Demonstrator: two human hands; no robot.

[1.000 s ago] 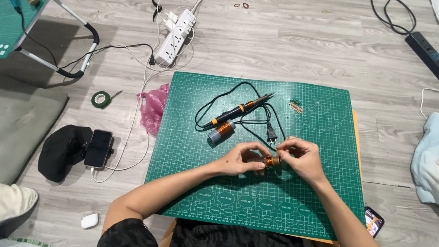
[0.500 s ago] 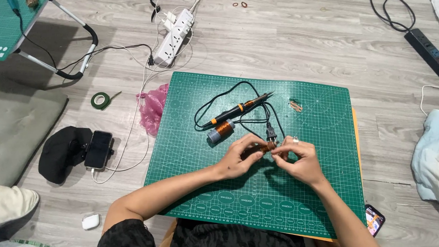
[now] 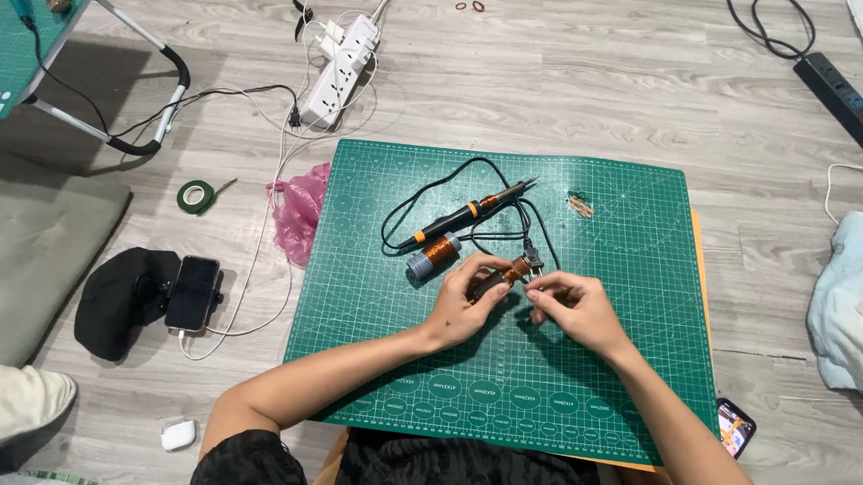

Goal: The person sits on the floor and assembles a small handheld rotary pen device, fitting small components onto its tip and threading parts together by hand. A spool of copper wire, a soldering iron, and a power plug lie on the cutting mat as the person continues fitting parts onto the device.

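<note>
**Both hands on the small copper-wound coil**

My left hand [image 3: 461,305] pinches a small copper-wound coil [image 3: 508,273] between thumb and fingertips, holding it just above the green cutting mat [image 3: 596,381], near the mat's middle. My right hand [image 3: 565,304] sits just beside it, its fingertips drawn together at the coil's right end. They seem closed on something fine there, probably a strand of wire, but the strand itself is too thin for me to make out.

Just beyond my hands lies a larger copper wire spool [image 3: 434,256], resting on its side on the mat. Behind it is the soldering iron [image 3: 464,212] with its orange-and-black handle, tip pointing away to the right, and its black cord [image 3: 419,199] looping back towards my fingers.

To do this well, I judge the left grip should be firm enough to stop the coil rolling, yet light enough not to crush the winding. The right fingertips want steady, even tension, close to the coil, so each turn sits snug beside its neighbour. I would keep my wrists low over the mat for support, and mind the cord, which lies close enough to snag.
</note>
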